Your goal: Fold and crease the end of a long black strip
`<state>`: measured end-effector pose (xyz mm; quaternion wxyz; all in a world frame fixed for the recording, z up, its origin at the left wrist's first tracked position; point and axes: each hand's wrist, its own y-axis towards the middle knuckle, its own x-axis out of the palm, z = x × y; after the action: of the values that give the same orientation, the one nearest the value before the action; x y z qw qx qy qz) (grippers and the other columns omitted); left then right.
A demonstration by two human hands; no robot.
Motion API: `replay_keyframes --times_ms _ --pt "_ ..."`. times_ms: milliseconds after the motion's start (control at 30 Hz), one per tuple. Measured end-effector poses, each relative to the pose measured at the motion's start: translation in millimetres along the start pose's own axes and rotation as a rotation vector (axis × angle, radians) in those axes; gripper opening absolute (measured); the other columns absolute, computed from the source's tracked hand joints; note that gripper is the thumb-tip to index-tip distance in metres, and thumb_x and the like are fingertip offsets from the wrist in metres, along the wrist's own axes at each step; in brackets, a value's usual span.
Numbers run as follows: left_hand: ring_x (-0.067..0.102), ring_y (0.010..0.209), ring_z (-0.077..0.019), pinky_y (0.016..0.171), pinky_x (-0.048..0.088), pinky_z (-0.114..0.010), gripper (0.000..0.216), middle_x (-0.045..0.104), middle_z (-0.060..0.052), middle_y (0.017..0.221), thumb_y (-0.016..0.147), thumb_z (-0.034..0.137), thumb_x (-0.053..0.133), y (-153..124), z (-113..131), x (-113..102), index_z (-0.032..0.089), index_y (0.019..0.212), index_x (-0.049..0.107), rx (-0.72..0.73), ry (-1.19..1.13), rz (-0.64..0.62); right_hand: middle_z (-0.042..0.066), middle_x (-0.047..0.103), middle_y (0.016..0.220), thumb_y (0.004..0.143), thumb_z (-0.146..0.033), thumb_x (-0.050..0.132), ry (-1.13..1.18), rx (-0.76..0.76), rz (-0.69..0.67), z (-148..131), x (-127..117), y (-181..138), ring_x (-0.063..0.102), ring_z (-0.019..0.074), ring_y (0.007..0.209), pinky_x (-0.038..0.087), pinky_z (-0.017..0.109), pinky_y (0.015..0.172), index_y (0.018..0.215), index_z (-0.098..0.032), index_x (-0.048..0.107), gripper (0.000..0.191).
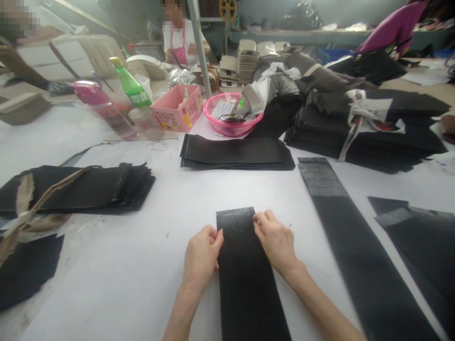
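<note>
A long black strip of sheet material (249, 279) lies on the white tabletop in front of me, its far end shiny. My left hand (203, 253) pinches the strip's left edge near that end. On the opposite side, my right hand (275, 237) pinches the right edge, a little closer to the far corner. Further right lies a fanned-out row of black strips (362, 246) with a greyish, shiny band at its far end. Beyond my hands sits a short stack of black pieces (236, 151).
Tied black bundles lie at left (78, 189) and back right (369, 132). A pink basin (232, 125), a pink box (177, 109), a green bottle (131, 85) and a pink-capped bottle (106, 111) stand behind. Loose black pieces (423, 251) lie far right. A person in a pink apron (179, 42) is at the back.
</note>
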<state>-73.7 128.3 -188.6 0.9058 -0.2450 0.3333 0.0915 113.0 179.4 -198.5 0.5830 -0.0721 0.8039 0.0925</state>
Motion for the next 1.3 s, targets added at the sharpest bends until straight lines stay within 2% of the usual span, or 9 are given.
replay_keyframes --times_ms 133,267,333,467,600,767,867,1100,1300 --pt "0.053 0.039 -0.013 0.047 0.031 -0.024 0.033 0.053 0.007 0.044 0.094 0.045 0.046 -1.5 1.9 0.1 0.022 0.071 0.048 0.016 0.132 0.05 -0.001 0.06 0.097 0.093 -0.016 0.059 0.077 -0.138 0.065 4.4 2.3 -0.3 0.06 0.0137 0.084 0.038 0.025 0.064 0.105 -0.032 0.066 0.021" --pt "0.059 0.056 -0.0174 0.051 0.029 -0.027 0.019 0.06 0.003 0.062 0.094 0.041 0.051 -6.0 5.8 -0.6 0.022 0.088 0.05 0.055 0.413 0.208 0.0 0.061 0.095 0.094 -0.018 0.06 0.118 -0.181 0.085 9.8 4.6 0.3 0.059 0.0154 0.089 0.04 0.025 0.07 0.103 -0.031 0.068 0.018" --pt "0.061 0.07 -0.0199 0.057 0.035 -0.03 0.014 0.064 0.0 0.079 0.095 0.033 0.052 -7.6 8.2 0.4 0.023 0.104 0.051 0.201 0.542 0.284 0.0 0.061 0.096 0.094 -0.02 0.059 0.126 -0.185 0.083 11.1 4.6 0.4 0.059 0.0153 0.088 0.04 0.026 0.069 0.101 -0.03 0.069 0.016" --pt "0.054 0.103 -0.0243 0.082 0.044 -0.036 0.039 0.059 -0.005 0.112 0.094 0.014 0.048 -5.0 11.1 5.3 0.027 0.13 0.046 0.593 0.716 0.267 -0.001 0.061 0.097 0.095 -0.02 0.058 0.146 -0.192 0.064 10.7 2.6 0.1 0.061 0.014 0.085 0.039 0.026 0.066 0.102 -0.03 0.069 0.016" --pt "0.051 0.107 -0.0248 0.089 0.043 -0.041 0.036 0.057 -0.005 0.116 0.093 0.015 0.051 0.0 10.3 6.2 0.027 0.128 0.051 0.685 0.746 0.172 -0.002 0.062 0.097 0.096 -0.022 0.055 0.216 -0.178 0.048 14.6 2.1 1.4 0.062 0.0137 0.082 0.039 0.026 0.065 0.102 -0.031 0.068 0.017" --pt "0.051 0.106 -0.0235 0.089 0.043 -0.041 0.038 0.057 -0.004 0.114 0.094 0.014 0.05 3.3 9.4 -0.6 0.03 0.127 0.053 0.686 0.692 0.156 -0.006 0.068 0.088 0.088 -0.022 0.066 0.487 0.008 -0.026 30.8 -0.8 11.0 0.061 0.0122 0.071 0.044 0.025 0.067 0.097 -0.026 0.066 0.01" --pt "0.052 0.103 -0.023 0.088 0.042 -0.041 0.034 0.058 -0.003 0.111 0.094 0.015 0.05 7.1 9.1 -3.1 0.032 0.123 0.057 0.695 0.66 0.155 -0.005 0.068 0.085 0.088 -0.019 0.064 0.509 0.035 -0.04 30.6 -7.9 18.1 0.062 0.0122 0.069 0.045 0.026 0.068 0.094 -0.024 0.065 0.008" --pt "0.053 0.097 -0.0218 0.087 0.041 -0.04 0.023 0.059 -0.002 0.1 0.095 0.02 0.051 17.2 9.1 -3.0 0.031 0.111 0.064 0.735 0.577 0.186 0.001 0.067 0.104 0.089 -0.022 0.067 0.098 -0.289 -0.016 -8.7 -16.1 41.0 0.058 0.0197 0.099 0.045 0.029 0.078 0.103 -0.024 0.067 0.015" --pt "0.054 0.093 -0.0199 0.088 0.041 -0.037 0.018 0.059 -0.001 0.092 0.095 0.019 0.05 25.4 11.6 -7.1 0.028 0.102 0.064 0.733 0.451 0.145 0.004 0.068 0.099 0.081 -0.024 0.076 -0.004 -0.394 -0.112 -14.4 -12.8 63.2 0.057 0.024 0.096 0.042 0.035 0.076 0.098 -0.022 0.068 0.019"
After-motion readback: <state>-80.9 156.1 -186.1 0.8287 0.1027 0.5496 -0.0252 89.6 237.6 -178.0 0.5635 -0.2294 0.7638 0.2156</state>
